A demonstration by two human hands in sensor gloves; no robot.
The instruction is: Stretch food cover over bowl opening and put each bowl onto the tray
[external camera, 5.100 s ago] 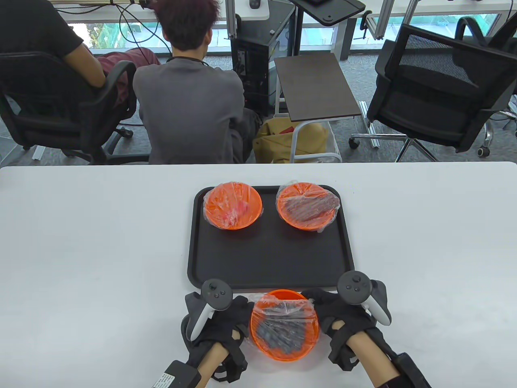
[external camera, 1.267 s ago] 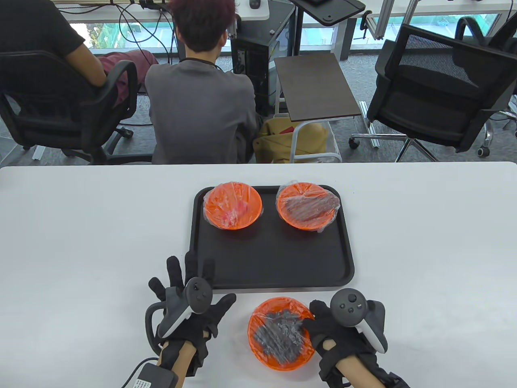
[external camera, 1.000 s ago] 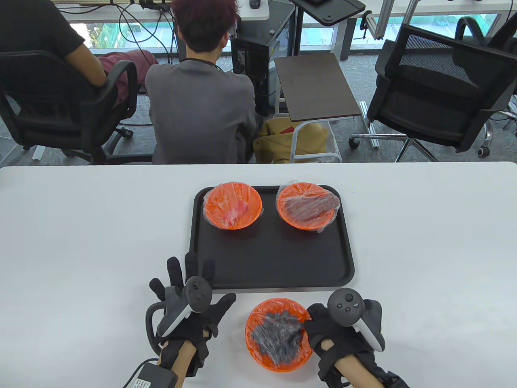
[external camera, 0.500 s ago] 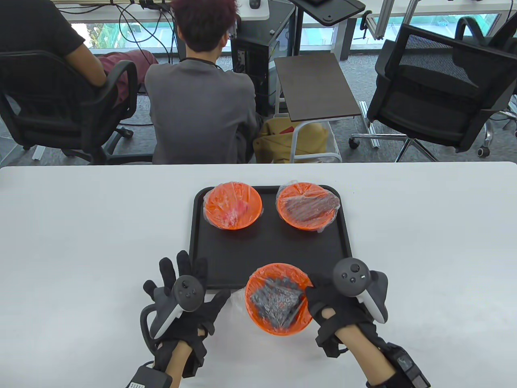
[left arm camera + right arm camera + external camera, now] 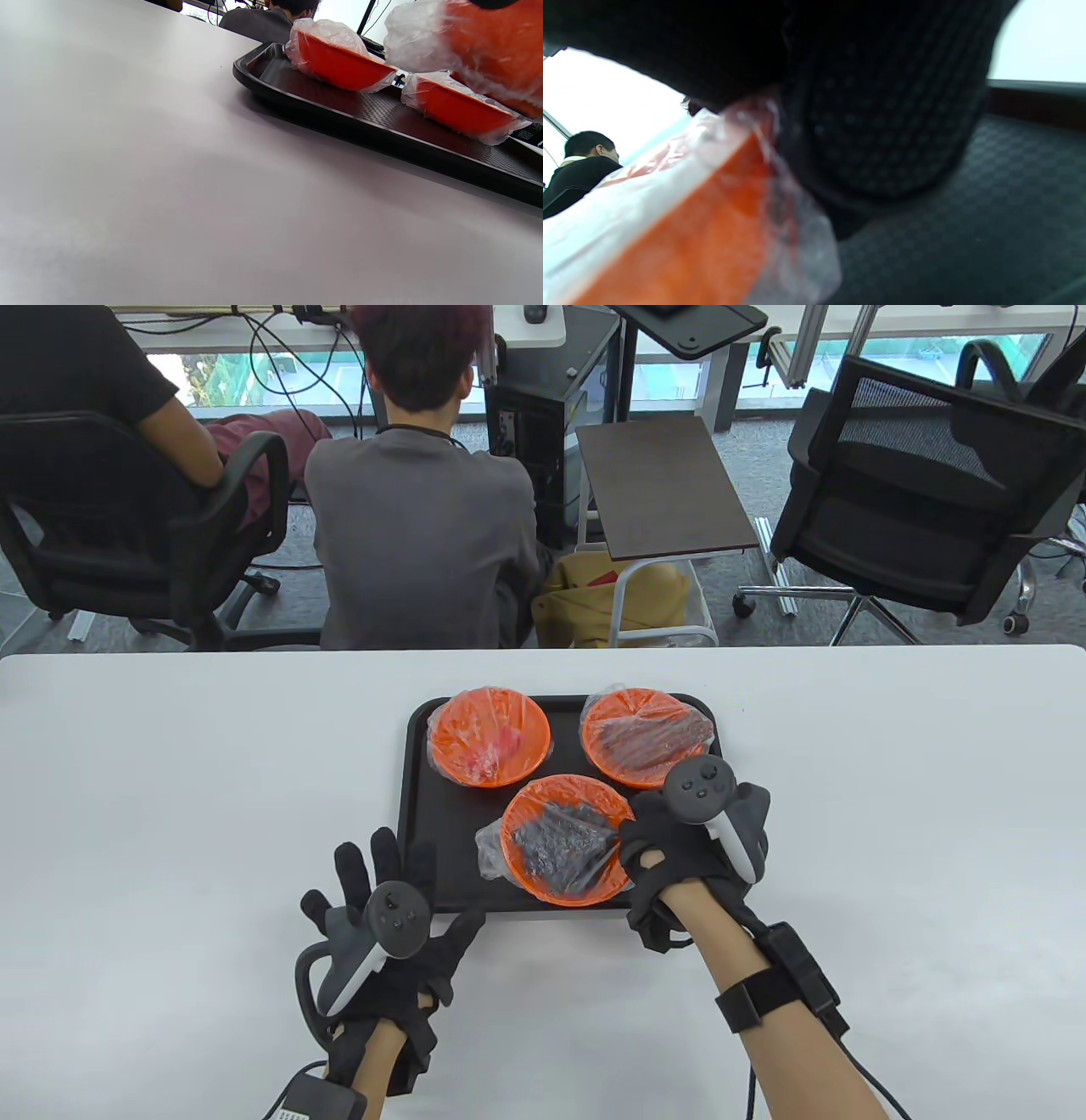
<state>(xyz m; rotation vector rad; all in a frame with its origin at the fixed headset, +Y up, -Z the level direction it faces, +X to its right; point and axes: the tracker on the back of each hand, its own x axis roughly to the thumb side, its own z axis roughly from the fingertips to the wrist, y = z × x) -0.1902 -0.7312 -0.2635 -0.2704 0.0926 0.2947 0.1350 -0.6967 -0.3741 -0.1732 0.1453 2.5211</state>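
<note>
Our left hand (image 5: 386, 937) lies flat with fingers spread on the counter (image 5: 170, 814) at the tray's (image 5: 409, 814) near left corner, while our right hand (image 5: 670, 848) grips the third covered bowl (image 5: 567, 840) by its rim over the tray's near edge. Two covered bowls (image 5: 489, 738) already sit along the far edge, so we judge only setting this last one down remains.

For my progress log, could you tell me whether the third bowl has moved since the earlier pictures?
Yes. The third bowl, held by the right hand, went from the table onto the tray.
</note>
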